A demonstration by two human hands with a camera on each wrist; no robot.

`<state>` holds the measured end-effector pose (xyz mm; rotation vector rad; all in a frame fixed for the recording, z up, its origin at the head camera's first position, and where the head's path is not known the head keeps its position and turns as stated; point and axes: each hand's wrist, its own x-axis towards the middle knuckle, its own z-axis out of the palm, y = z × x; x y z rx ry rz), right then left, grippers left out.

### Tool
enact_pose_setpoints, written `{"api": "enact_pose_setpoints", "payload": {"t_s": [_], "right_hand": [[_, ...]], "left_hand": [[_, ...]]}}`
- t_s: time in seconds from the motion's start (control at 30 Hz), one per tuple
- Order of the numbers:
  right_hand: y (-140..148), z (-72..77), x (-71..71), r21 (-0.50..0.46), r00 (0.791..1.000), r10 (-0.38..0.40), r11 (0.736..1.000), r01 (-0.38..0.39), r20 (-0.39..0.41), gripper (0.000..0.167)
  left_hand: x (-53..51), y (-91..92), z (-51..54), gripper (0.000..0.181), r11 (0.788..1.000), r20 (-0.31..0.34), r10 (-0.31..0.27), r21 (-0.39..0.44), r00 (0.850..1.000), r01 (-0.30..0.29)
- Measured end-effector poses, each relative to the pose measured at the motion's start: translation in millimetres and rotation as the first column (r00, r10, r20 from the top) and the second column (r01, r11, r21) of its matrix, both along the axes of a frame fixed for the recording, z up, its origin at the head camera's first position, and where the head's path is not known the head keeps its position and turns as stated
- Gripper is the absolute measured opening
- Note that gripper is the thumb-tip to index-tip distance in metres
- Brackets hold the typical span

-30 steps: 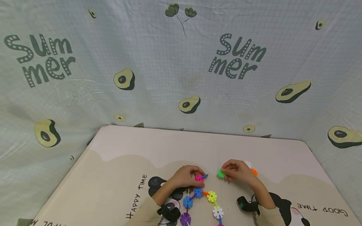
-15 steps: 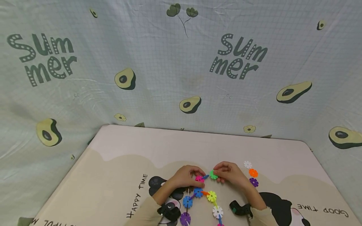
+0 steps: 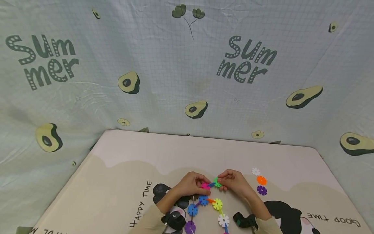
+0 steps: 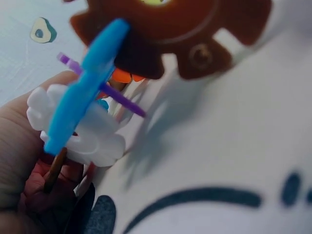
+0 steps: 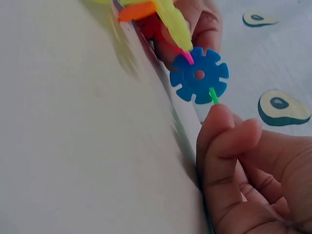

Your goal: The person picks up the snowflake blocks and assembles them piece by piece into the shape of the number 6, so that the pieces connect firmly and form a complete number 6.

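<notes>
In the head view, my left hand pinches a pink notched disc. A blue disc stands edge-on out of it. My right hand pinches a green notched disc that meets the blue one's far side. The right wrist view shows this blue disc face-on, with pink and green edges in two of its slots. Below the hands lies a chain of linked discs, among them a blue disc, a yellow disc, a white disc and a purple disc.
Right of my right hand, a loose white disc, an orange disc and a purple disc lie in a row on the table mat. A printed cloth hangs behind the table. Chain discs appear close up in the left wrist view.
My right hand has moved left with the green disc until it meets the blue disc beside the pink one. The left hand has stayed nearly still. The loose purple disc has come into view.
</notes>
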<state>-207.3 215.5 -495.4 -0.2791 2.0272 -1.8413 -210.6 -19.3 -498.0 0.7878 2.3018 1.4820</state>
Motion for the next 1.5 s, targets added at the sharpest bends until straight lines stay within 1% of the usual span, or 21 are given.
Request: {"api": "enact_pose_setpoints", "payload": {"t_s": [0.07,0.23,0.33,0.43,0.5,0.67,0.77,0.87,0.93,1.0,1.17,1.23,1.3,1.37,1.4,1.5], "right_hand": [[-1.7,-0.8,1.1,-0.011,1.000,-0.010,1.000,0.010,-0.006,0.025],[-5.0,-2.7,1.2,-0.006,0.995,0.012,1.000,-0.012,-0.098,0.022],[-5.6,-3.4,1.4,-0.026,0.990,0.027,0.999,-0.031,-0.139,0.022],[-6.3,-3.6,2.6,-0.064,0.989,0.024,0.997,-0.033,-0.146,0.023],[-7.4,-3.9,4.1,-0.088,0.991,0.013,0.996,-0.025,-0.137,0.023],[-12.8,-1.9,8.0,-0.099,0.995,-0.017,0.995,0.007,-0.102,0.025],[-14.2,-0.9,8.4,-0.072,0.994,-0.023,0.997,0.015,-0.108,0.024],[-13.0,0.3,7.2,-0.011,0.992,-0.024,1.000,0.023,-0.122,0.022],[-11.0,0.9,5.9,0.032,0.992,-0.008,0.999,0.012,-0.126,0.022],[-9.0,2.4,5.7,0.077,0.992,0.009,0.997,0.001,-0.126,0.024],[1.2,7.1,7.5,0.177,0.989,0.022,0.984,0.004,-0.145,0.027],[7.9,8.7,8.4,0.208,0.983,0.032,0.978,0.006,-0.180,0.024],[15.4,11.2,9.0,0.220,0.974,0.046,0.975,0.004,-0.221,0.021],[22.9,14.1,9.6,0.228,0.961,0.057,0.974,0.006,-0.269,0.019],[26.8,15.3,9.7,0.237,0.953,0.062,0.971,0.011,-0.297,0.018],[38.0,18.4,10.2,0.262,0.936,0.044,0.964,0.053,-0.350,0.015]], "left_hand": [[0.3,0.4,0.2,0.028,1.000,0.021,0.002,0.014,1.000,-0.002],[0.7,-0.2,1.6,0.027,1.000,0.015,0.004,0.014,1.000,-0.004],[0.8,-0.6,2.7,0.027,1.000,0.013,0.003,0.005,1.000,-0.003],[0.7,-1.0,2.2,0.027,1.000,0.010,0.008,0.001,1.000,-0.008],[0.8,-1.2,1.3,0.026,1.000,0.014,0.011,0.006,1.000,-0.011],[0.8,-2.2,0.9,0.026,1.000,0.025,0.016,0.007,1.000,-0.016],[0.5,-1.9,1.8,0.026,1.000,0.028,0.016,0.005,0.999,-0.016],[-0.7,-0.9,2.9,0.027,1.000,0.038,0.001,-0.003,0.999,-0.001],[-2.0,-0.7,3.4,0.025,1.000,0.045,-0.009,-0.011,0.999,0.010],[-3.4,-1.2,3.7,0.023,1.000,0.064,-0.003,-0.022,0.998,0.005],[-4.8,-1.3,3.8,0.042,0.999,0.109,0.044,-0.025,0.993,-0.041],[-4.4,-0.2,3.9,0.042,0.999,0.103,0.045,-0.021,0.994,-0.043],[-3.2,0.7,4.3,0.034,0.999,0.099,0.034,-0.015,0.995,-0.033],[-2.4,1.8,4.6,0.029,1.000,0.076,0.026,-0.013,0.997,-0.025],[-1.9,2.0,5.0,0.030,1.000,0.071,0.017,-0.013,0.997,-0.016],[-1.1,2.4,5.2,0.040,0.999,0.051,0.000,-0.032,0.999,0.002]]}}
